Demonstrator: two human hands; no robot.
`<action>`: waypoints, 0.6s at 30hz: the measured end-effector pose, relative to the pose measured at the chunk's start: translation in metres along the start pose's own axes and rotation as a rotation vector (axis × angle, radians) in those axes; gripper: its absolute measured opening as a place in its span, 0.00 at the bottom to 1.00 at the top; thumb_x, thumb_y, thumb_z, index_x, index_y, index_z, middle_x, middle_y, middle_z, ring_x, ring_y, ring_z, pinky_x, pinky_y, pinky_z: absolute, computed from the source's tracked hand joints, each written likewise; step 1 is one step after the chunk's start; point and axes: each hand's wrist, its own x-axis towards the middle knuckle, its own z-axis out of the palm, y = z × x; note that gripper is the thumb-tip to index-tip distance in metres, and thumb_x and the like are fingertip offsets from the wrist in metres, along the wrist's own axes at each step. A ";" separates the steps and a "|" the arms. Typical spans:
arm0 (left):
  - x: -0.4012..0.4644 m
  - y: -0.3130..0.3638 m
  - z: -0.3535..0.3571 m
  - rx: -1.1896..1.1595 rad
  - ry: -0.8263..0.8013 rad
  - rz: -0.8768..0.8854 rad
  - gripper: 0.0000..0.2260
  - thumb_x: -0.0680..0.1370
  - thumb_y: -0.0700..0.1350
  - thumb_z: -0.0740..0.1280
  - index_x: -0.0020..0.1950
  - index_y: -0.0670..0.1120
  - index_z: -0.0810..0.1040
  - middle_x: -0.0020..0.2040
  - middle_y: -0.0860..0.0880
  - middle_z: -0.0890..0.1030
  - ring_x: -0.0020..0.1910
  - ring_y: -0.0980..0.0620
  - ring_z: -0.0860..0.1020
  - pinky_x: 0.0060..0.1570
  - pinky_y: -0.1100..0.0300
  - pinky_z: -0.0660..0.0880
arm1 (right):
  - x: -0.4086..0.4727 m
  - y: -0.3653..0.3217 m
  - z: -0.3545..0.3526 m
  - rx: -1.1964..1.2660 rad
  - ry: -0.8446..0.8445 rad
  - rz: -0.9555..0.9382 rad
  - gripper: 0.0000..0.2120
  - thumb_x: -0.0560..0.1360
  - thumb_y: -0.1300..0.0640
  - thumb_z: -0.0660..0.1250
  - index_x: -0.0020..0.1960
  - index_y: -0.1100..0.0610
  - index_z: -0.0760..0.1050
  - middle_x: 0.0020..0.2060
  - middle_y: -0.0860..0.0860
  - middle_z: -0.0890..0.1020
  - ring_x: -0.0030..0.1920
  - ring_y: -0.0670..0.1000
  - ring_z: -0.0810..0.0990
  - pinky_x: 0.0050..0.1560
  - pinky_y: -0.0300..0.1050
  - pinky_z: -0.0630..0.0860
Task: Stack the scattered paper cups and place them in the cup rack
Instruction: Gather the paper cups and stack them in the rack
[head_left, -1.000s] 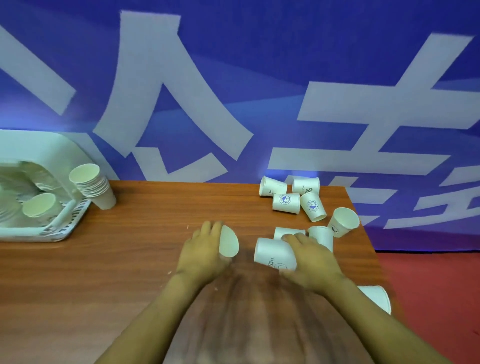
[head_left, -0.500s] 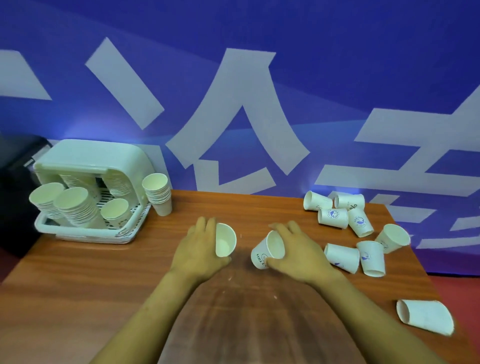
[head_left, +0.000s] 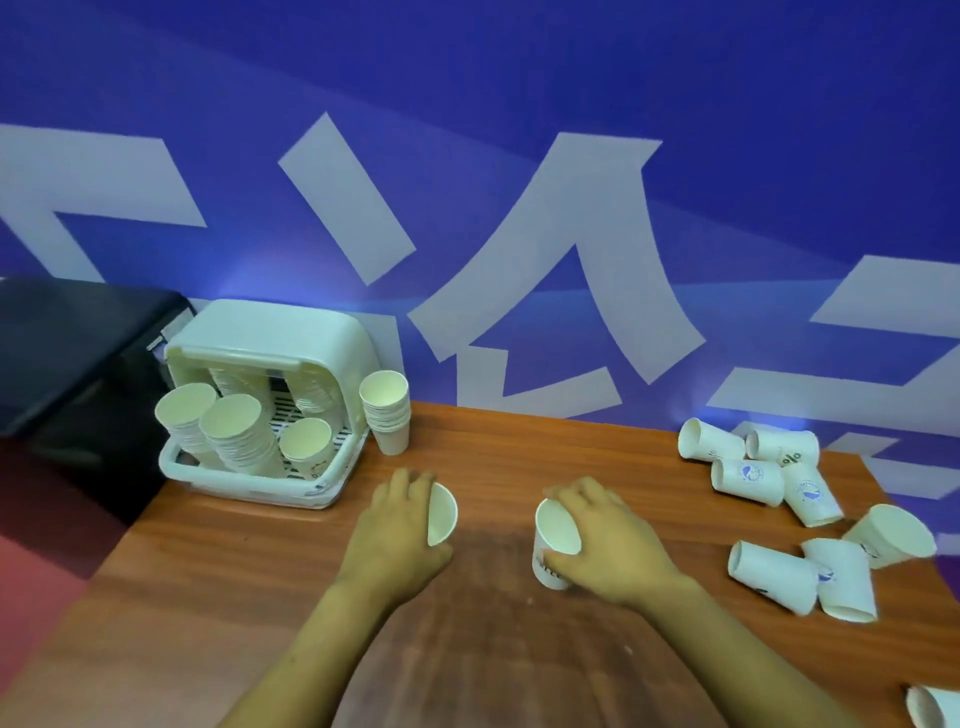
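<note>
1. Now our left hand (head_left: 397, 535) grips a paper cup (head_left: 441, 514) near the middle of the table (head_left: 234, 582), fingers curled round its wall and its mouth turned toward the right.
2. Our right hand (head_left: 608, 545) grips a second cup (head_left: 555, 540), thumb below and fingers over the top, with the open mouth tilted up and to the left.
3. We see the two held cups apart, their mouths facing each other across a bare strip of wood.
4. We find the rack (head_left: 270, 405) at the far left corner, pushed toward the blue wall (head_left: 519, 104), with its white hood at the back.
5. We count three stacks (head_left: 234, 436) leaning in the rack's front tray, and more cups under the hood that are too dim for us to count.
6. We note a short stack (head_left: 385, 410) standing upright on the wood, just beside the rack's right side.
7. We see loose cups (head_left: 763, 467) lying on their sides in a cluster by the far right edge, several touching.
8. We see three more cups (head_left: 826, 571) nearer us along the right edge, two on their sides and one mouth down.
9. We catch part of one last cup (head_left: 930, 706) at the near right corner, cut off by the frame.
</note>
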 end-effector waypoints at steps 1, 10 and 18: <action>0.002 -0.011 -0.001 -0.006 0.003 0.015 0.34 0.72 0.53 0.67 0.75 0.51 0.58 0.70 0.50 0.62 0.67 0.48 0.65 0.64 0.57 0.67 | 0.006 -0.009 0.002 -0.004 0.003 0.003 0.32 0.69 0.40 0.67 0.70 0.42 0.62 0.61 0.42 0.67 0.63 0.47 0.68 0.54 0.43 0.72; 0.027 -0.136 -0.061 0.056 0.055 0.103 0.35 0.66 0.63 0.54 0.73 0.55 0.61 0.69 0.53 0.65 0.68 0.48 0.63 0.66 0.55 0.64 | 0.056 -0.118 0.047 -0.011 -0.012 0.075 0.32 0.68 0.39 0.67 0.70 0.42 0.62 0.61 0.41 0.67 0.62 0.47 0.69 0.56 0.42 0.71; 0.061 -0.199 -0.098 0.115 0.191 0.158 0.29 0.70 0.56 0.65 0.70 0.50 0.70 0.66 0.44 0.72 0.62 0.39 0.72 0.56 0.45 0.69 | 0.090 -0.175 0.064 0.029 0.025 0.120 0.32 0.69 0.41 0.68 0.70 0.42 0.62 0.61 0.41 0.68 0.63 0.46 0.69 0.55 0.43 0.72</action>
